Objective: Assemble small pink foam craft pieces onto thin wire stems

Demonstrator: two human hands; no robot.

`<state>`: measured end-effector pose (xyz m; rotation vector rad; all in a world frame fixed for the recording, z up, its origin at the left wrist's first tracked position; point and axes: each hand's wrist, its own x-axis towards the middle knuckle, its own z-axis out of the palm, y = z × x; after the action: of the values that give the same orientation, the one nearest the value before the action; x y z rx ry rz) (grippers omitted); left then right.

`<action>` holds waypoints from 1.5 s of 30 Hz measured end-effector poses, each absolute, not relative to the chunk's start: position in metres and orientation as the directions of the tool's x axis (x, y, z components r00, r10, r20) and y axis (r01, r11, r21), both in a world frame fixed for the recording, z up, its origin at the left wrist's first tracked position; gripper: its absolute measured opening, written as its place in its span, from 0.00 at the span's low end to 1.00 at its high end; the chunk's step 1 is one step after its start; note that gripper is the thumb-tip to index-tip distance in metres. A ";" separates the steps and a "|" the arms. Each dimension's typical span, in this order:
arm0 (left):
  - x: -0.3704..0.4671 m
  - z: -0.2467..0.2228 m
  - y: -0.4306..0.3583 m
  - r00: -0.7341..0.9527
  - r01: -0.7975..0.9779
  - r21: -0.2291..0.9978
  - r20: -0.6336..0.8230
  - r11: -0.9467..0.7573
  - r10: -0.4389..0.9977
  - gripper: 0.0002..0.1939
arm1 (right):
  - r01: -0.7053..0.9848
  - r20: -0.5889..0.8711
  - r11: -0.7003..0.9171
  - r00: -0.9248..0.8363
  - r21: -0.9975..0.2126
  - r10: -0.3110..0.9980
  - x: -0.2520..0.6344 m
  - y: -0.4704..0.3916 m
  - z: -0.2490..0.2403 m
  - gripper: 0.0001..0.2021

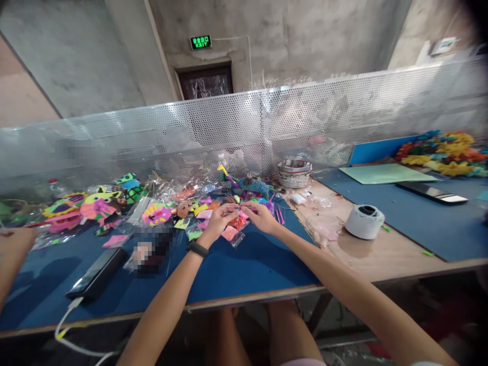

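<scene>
My left hand (pixel 220 222), with a dark band on its wrist, and my right hand (pixel 260 215) meet fingertip to fingertip above the blue mat (pixel 244 274). Both are pinched around something too small to make out. Right below the fingers lie red and pink pieces in clear plastic (pixel 232 234). Around them are small pink, yellow and green pieces, and a green packet (pixel 194 233) lies beside my left hand. Purple sticks (pixel 280 214) are to the right of my right hand.
Colourful craft animals (pixel 101 206) and a phone-like device (pixel 97 273) with a white cable lie left. Another person's hand (pixel 15 244) reaches in at the left edge. A woven basket (pixel 294 173), a white roll (pixel 365 221) and a black phone (pixel 431 192) stand or lie right. A perforated metal screen (pixel 320 112) runs behind.
</scene>
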<state>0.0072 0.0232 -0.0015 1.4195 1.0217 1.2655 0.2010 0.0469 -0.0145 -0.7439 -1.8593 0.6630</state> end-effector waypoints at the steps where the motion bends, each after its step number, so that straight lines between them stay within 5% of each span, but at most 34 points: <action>1: 0.007 -0.002 0.023 0.120 -0.005 0.979 0.204 -0.205 0.972 0.21 | 0.203 0.600 0.674 -0.326 -0.711 0.731 0.201 0.047 -0.014 0.17; 14: 0.010 0.001 0.021 0.108 0.000 0.977 0.214 -0.215 0.971 0.22 | 0.221 0.533 0.637 -0.386 -0.739 0.753 0.204 0.040 -0.007 0.23; 45: 0.011 0.001 0.019 0.145 -0.021 0.971 0.240 -0.240 0.960 0.23 | -0.044 0.436 0.454 -0.372 -0.890 0.819 0.199 0.045 -0.011 0.25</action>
<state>0.0113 0.0190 0.0012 1.4480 0.9713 1.2725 0.1992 0.0446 -0.0107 -0.6731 -1.7019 1.0781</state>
